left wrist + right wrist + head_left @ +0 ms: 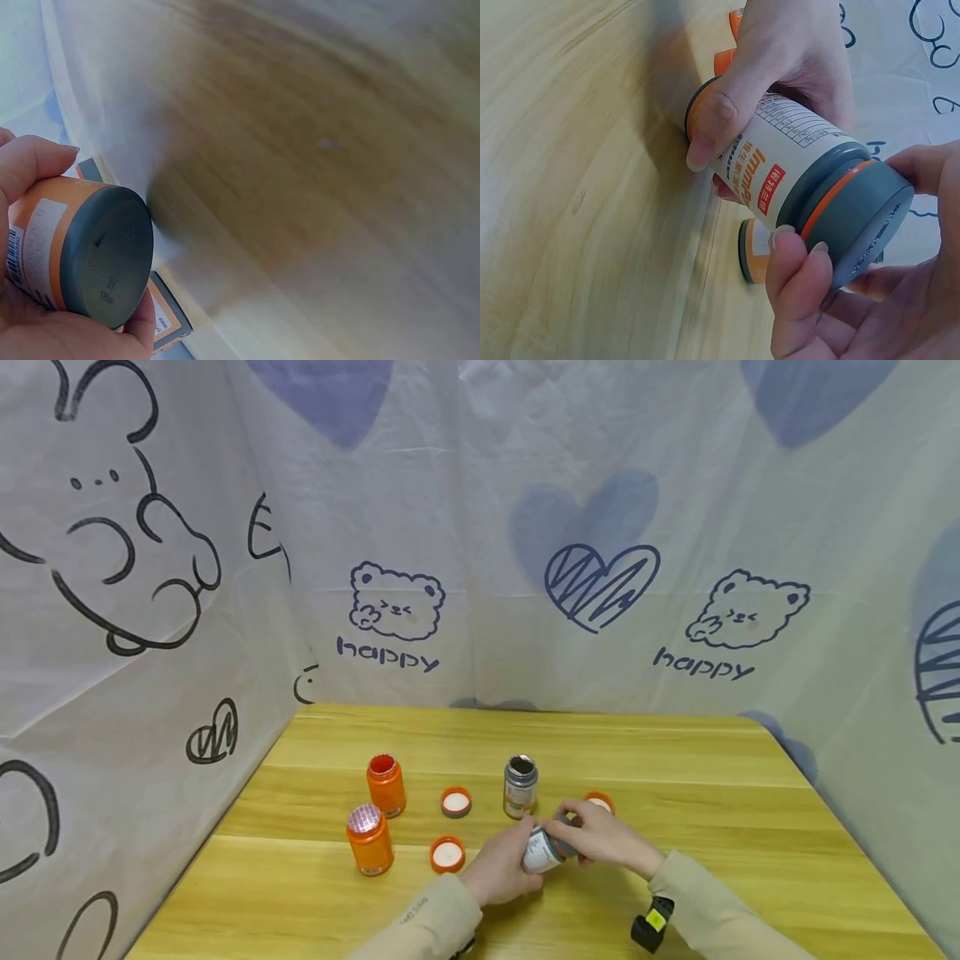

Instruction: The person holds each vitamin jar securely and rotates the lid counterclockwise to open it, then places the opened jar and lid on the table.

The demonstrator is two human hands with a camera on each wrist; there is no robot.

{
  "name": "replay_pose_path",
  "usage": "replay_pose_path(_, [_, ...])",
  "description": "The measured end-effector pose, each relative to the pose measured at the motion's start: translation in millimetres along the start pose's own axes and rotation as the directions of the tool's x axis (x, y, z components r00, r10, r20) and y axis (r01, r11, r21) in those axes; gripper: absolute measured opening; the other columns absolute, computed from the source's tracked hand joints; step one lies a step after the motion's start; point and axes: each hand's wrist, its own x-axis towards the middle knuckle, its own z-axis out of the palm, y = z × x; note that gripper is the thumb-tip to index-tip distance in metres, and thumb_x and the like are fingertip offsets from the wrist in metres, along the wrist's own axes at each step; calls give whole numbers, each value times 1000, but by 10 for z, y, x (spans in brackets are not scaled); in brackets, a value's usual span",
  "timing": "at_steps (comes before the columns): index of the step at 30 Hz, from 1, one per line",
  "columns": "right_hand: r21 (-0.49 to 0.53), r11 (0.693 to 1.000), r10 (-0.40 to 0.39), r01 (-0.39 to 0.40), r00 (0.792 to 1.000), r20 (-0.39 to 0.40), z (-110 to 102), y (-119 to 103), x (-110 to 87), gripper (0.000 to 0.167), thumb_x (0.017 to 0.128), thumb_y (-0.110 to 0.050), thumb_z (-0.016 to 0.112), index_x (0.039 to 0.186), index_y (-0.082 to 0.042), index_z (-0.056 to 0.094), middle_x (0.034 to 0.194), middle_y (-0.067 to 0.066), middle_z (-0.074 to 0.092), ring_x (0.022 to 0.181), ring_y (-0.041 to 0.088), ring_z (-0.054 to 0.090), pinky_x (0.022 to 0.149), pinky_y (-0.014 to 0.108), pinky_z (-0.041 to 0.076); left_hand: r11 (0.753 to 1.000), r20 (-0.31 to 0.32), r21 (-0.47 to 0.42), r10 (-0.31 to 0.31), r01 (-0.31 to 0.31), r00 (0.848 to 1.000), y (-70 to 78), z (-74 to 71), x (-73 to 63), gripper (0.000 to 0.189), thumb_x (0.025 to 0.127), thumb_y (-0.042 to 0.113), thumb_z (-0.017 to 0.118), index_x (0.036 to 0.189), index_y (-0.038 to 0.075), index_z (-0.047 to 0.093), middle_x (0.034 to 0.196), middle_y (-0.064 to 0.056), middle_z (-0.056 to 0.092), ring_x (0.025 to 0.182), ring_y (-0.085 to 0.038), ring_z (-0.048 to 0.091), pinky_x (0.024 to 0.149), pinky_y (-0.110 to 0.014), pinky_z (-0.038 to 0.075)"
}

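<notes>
A grey supplement bottle [542,852] with a white label is held tilted over the table between both hands. My left hand [504,864] grips its body, and the left wrist view shows the dark round base of the bottle [109,259]. Fingers of my right hand [603,837] pinch the grey screw cap [859,225] at the other end. An orange ring shows along the cap's lower edge, with the cap still on the neck. Just behind the hands stands another grey bottle [520,789], uncapped, its mouth dark.
To the left stand an uncapped orange bottle [387,789] and an orange bottle with a foil seal [370,842]. A grey-rimmed cap [456,802] and an orange cap [447,855] lie white side up. Another orange-rimmed cap [600,798] lies partly behind my right hand.
</notes>
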Motion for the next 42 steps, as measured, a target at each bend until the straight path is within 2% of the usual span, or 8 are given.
replay_pose_path(5, [4, 1000, -27, 27, 1000, 7, -10, -11, -9, 36, 100, -44, 57, 108, -10, 64, 77, 5, 69, 50, 14, 55, 51, 38, 51, 1000, 0, 9, 8, -8, 1000, -2, -15, 8, 59, 73, 7, 83, 122, 13, 51, 110, -3, 69, 95, -11, 64, 84, -27, 53])
replay_pose_path(10, [-12, 998, -61, 61, 998, 21, -31, -5, -24, 31, 99, -39, 60, 107, -9, 63, 84, 6, 66, 53, 16, 58, 53, 37, 53, 1000, 12, 19, 17, -17, 1000, 19, -51, -4, 59, 73, 8, 83, 122, 12, 51, 108, -3, 69, 93, -11, 63, 82, -28, 52])
replay_pose_path(18, [20, 991, -131, 130, 990, 51, -111, -10, -68, 30, 98, -34, 62, 110, -6, 61, 97, 11, 63, 71, 15, 63, 62, 42, 59, 998, 26, -58, -27, 29, 999, 3, -80, -25, 59, 74, 7, 81, 124, 12, 50, 110, -5, 68, 94, -13, 63, 82, -29, 52])
replay_pose_path(24, [21, 987, -158, 157, 987, 27, -145, -13, -84, 31, 98, -33, 63, 113, -6, 60, 100, 11, 61, 79, 16, 60, 63, 35, 57, 993, 23, -109, -39, 41, 999, -30, -95, 0, 57, 74, 8, 80, 122, 11, 49, 107, -5, 66, 90, -11, 61, 80, -28, 51])
replay_pose_path(30, [103, 978, -182, 183, 983, -18, -166, -27, -111, 32, 98, -26, 64, 119, -3, 59, 104, 14, 60, 80, 19, 61, 65, 37, 58, 985, 9, -168, -44, 45, 999, -9, -146, 2, 56, 75, 8, 79, 122, 10, 48, 108, -5, 66, 91, -11, 60, 81, -28, 50])
replay_pose_path(36, [160, 959, -229, 233, 973, -41, -159, 8, -128, 33, 99, -24, 64, 122, -1, 57, 111, 19, 61, 86, 24, 67, 70, 43, 61, 984, -14, -173, -41, 38, 999, 15, -187, -2, 55, 77, 10, 78, 124, 10, 49, 109, -5, 66, 92, -12, 61, 83, -29, 50])
replay_pose_path(40, [253, 931, -255, 261, 965, -58, -150, 52, -121, 36, 99, -20, 63, 126, 3, 53, 112, 22, 61, 97, 28, 70, 78, 44, 62, 977, -25, -210, -49, 43, 999, 21, -229, -5, 54, 79, 13, 77, 125, 10, 48, 108, -6, 66, 92, -13, 61, 82, -31, 51])
replay_pose_path(42, [301, 915, -258, 268, 963, -71, -149, 67, -122, 39, 99, -19, 63, 129, 4, 52, 115, 22, 60, 103, 26, 70, 81, 44, 61, 972, -32, -233, -49, 40, 998, 19, -250, -2, 54, 80, 14, 76, 126, 9, 48, 110, -7, 66, 93, -14, 61, 82, -31, 51])
